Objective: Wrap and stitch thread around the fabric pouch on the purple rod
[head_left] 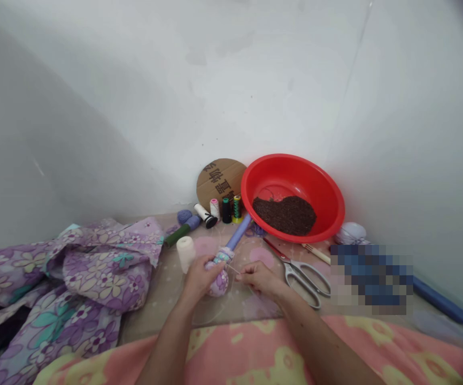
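Observation:
My left hand [200, 274] is closed around a stick with a padded, flower-print cloth head [218, 285]. Its lilac shaft [239, 234] slants up toward the red basin. Pale cloth is gathered at the neck, just above my fingers. My right hand [260, 278] is pinched shut on a whitish thread [232, 268] that runs across to the neck of the cloth head. A loose loop of the thread seems to lie on the table below. Left of my left hand stands a cone of white thread [186, 254]. Large grey-handled scissors [301, 275] lie right of my right hand.
A red basin [251, 214] holding dark brown grains [287, 215] leans near the wall. Beside it are a round cardboard piece [219, 179] and several thread spools [226, 210]. Crumpled floral cloth [107, 267] covers the left. A dark blue rod [442, 299] lies far right; a patch there is blurred.

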A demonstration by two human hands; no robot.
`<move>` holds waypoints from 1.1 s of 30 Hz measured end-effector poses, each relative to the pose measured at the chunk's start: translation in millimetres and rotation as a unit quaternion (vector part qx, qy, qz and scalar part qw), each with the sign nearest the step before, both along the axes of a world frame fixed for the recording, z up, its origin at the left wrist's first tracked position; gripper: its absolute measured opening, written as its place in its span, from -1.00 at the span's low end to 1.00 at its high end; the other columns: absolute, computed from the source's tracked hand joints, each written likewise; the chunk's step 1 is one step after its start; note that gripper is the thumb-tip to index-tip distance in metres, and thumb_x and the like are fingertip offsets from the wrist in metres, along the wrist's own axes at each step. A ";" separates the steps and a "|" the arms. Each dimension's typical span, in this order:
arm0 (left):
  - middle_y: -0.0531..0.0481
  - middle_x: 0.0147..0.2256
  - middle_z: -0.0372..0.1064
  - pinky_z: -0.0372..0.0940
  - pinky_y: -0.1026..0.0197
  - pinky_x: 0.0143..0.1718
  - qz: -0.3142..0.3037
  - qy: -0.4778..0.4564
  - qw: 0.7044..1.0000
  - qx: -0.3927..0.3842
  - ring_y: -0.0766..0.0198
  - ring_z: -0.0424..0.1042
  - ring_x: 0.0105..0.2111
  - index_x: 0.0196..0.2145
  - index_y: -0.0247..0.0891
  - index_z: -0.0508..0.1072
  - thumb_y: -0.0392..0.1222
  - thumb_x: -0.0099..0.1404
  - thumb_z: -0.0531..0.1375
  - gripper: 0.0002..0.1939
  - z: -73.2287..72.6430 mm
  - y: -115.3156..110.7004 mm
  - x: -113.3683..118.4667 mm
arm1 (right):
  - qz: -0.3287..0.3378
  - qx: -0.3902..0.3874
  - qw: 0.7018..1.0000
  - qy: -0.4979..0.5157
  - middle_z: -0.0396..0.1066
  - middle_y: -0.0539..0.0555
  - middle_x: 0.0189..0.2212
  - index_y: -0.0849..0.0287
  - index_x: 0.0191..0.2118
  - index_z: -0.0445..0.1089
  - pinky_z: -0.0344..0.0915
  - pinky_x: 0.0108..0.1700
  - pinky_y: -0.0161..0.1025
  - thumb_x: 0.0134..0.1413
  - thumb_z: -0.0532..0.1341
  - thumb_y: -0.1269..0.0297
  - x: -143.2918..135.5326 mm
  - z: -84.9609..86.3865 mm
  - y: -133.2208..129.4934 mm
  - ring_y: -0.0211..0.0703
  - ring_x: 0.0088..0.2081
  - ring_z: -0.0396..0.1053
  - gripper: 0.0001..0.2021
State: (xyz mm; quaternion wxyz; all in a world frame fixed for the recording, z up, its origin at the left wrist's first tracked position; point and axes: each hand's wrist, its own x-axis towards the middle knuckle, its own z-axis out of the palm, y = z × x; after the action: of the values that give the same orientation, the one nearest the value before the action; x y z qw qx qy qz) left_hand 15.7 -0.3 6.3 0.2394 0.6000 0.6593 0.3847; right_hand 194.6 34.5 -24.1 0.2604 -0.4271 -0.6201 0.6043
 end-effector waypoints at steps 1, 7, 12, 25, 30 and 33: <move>-0.08 -0.37 0.45 0.23 0.25 -0.34 -0.012 0.000 1.000 0.000 0.15 0.38 -0.35 -0.31 -0.38 0.47 -0.02 0.01 0.12 -0.61 1.6 0.1 -0.4 | 0.005 0.013 1.000 -0.011 0.03 -0.17 -0.83 0.21 -0.67 0.22 -0.17 -0.72 -0.41 -0.20 0.20 0.22 0.1 0.5 -0.5 -0.46 -0.77 -0.10 -0.77; -0.07 -0.31 0.43 0.20 0.24 -0.29 -0.013 0.071 0.997 -0.005 0.18 0.37 -0.30 -0.28 -0.32 0.44 -0.07 0.07 0.06 -0.67 0.3 1.5 -2.6 | 0.046 0.091 0.994 -0.033 0.10 -0.12 -0.80 0.24 -0.71 0.27 -0.11 -0.64 -0.40 -0.21 0.19 0.30 -4.0 -3.0 -1.0 -0.43 -0.71 -0.05 -0.79; -0.13 -0.31 0.42 0.14 0.23 -0.41 0.059 0.162 0.983 -0.060 0.12 0.37 -0.33 -0.25 -0.23 0.43 0.16 0.01 0.09 -0.53 0.2 -0.1 5.2 | 0.069 0.145 0.987 -0.019 0.08 -0.11 -0.78 0.25 -0.70 0.31 -0.08 -0.62 -0.41 -0.20 0.15 0.34 -7.4 -8.8 -2.3 -0.42 -0.68 -0.03 -0.82; -0.14 -0.39 0.42 0.08 0.24 -0.53 0.180 0.161 0.970 -0.025 0.12 0.37 -0.43 -0.26 -0.24 0.45 0.08 0.00 0.14 -0.59 6.3 -18.1 12.2 | 0.062 0.225 0.968 -0.089 0.20 -0.08 -0.74 0.26 -0.62 0.39 -0.02 -0.59 -0.43 -0.19 0.12 0.44 -6.3 -11.7 -0.4 -0.38 -0.64 0.08 -0.86; -0.11 -0.29 0.39 0.21 0.16 -0.35 0.167 0.163 0.967 0.105 0.12 0.36 -0.30 -0.22 -0.27 0.40 0.02 0.04 0.13 -0.61 10.2 -20.4 14.1 | 0.008 0.305 0.947 -0.104 0.41 0.01 -0.51 0.20 -0.44 0.45 0.12 -0.47 -0.38 -0.10 0.14 0.28 3.4 2.5 1.7 -0.27 -0.49 0.27 -0.84; -0.11 -0.25 0.37 0.21 0.13 -0.22 0.098 0.177 0.964 0.172 0.13 0.32 -0.22 -0.23 -0.29 0.39 -0.01 0.03 0.15 -0.61 9.6 -18.8 12.8 | -0.121 0.380 0.913 -0.083 0.41 0.06 -0.42 0.19 -0.37 0.42 0.15 -0.39 -0.33 0.02 0.06 0.23 11.1 12.6 1.6 -0.23 -0.43 0.28 -0.78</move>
State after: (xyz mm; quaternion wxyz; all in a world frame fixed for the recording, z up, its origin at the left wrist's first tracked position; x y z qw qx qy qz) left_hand 28.5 -19.1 15.9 -0.0275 0.6232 0.6706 0.4015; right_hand 205.6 36.1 -11.5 0.4220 -0.4164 -0.7656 0.2498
